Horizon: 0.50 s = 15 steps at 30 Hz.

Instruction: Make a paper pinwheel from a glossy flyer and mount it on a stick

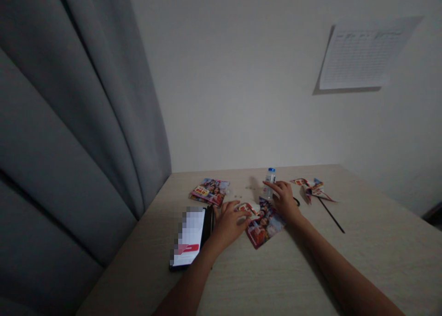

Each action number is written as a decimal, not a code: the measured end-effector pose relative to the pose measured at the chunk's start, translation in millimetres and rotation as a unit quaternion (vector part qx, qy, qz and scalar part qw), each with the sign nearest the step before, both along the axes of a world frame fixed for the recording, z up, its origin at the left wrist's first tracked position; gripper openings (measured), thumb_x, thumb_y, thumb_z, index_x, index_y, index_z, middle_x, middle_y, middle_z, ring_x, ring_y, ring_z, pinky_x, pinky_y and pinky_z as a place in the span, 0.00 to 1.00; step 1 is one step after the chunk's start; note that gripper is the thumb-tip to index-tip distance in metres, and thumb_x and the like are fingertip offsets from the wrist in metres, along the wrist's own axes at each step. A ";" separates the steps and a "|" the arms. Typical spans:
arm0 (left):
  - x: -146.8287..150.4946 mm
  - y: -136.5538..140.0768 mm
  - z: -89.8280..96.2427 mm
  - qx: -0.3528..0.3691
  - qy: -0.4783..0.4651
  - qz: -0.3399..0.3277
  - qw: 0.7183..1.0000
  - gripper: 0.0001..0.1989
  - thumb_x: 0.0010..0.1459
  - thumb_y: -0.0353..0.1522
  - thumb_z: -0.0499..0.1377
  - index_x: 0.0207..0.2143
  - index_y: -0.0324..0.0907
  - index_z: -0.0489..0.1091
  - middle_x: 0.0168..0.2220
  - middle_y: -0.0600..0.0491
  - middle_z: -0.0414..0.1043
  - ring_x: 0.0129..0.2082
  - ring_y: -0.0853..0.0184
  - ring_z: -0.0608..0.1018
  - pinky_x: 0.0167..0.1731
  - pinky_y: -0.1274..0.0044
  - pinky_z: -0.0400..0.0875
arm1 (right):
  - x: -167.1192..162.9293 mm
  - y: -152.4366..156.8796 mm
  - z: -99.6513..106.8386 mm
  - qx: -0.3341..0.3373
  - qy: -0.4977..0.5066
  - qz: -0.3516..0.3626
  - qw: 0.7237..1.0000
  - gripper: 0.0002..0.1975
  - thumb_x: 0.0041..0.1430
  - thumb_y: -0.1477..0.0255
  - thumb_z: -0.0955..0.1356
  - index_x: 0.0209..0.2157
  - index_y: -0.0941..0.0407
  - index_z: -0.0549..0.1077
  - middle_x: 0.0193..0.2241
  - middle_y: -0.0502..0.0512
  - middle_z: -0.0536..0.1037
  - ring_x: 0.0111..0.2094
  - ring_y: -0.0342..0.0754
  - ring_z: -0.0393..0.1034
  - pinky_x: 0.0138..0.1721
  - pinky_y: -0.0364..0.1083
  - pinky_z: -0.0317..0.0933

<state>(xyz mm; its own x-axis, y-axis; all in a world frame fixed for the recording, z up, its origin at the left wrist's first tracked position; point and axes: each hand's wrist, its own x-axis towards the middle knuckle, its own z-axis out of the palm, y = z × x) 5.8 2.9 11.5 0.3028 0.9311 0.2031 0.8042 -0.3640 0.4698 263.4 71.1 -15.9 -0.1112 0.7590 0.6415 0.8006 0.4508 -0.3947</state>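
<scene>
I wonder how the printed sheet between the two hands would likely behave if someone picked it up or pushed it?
The printed sheet looks thin, so it would probably be light and rather floppy. Its flap, curling up beside the left hand, might spring a little. Lying mostly flat on the table, it could slide if pushed.

A: Got what in bg?
B: Mostly plain, pale wall (238, 86), w/ printed sheet (359, 56) up top R, ruled in rows.
A: And on L?
B: Covered by grey curtain (113, 100) in tall folds, hanging beside tabletop (255, 284).
A: Surface?
B: Looks pale, w/ fine wood-type grain. Runs back approx. to wall.
A: Lighting?
B: Dim, darker twd corners.
</scene>
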 end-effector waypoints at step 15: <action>-0.8 -2.2 3.3 -0.015 -0.006 -0.009 1.000 0.09 0.59 0.42 0.66 0.43 0.58 0.79 0.61 0.54 0.69 0.64 0.52 0.63 0.65 0.44 0.38 | 12.8 -7.1 13.4 0.025 0.036 -0.056 0.997 0.30 0.60 0.76 0.64 0.65 0.50 0.66 0.41 0.60 0.76 0.47 0.60 0.64 0.52 0.60 0.60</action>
<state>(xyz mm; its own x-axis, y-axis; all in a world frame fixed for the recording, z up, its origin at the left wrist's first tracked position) 5.0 0.7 14.8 0.3174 0.9313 0.1788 0.7922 -0.3640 0.4898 276.2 64.0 -2.6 0.0198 0.7310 0.6821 0.8179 0.3806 -0.4316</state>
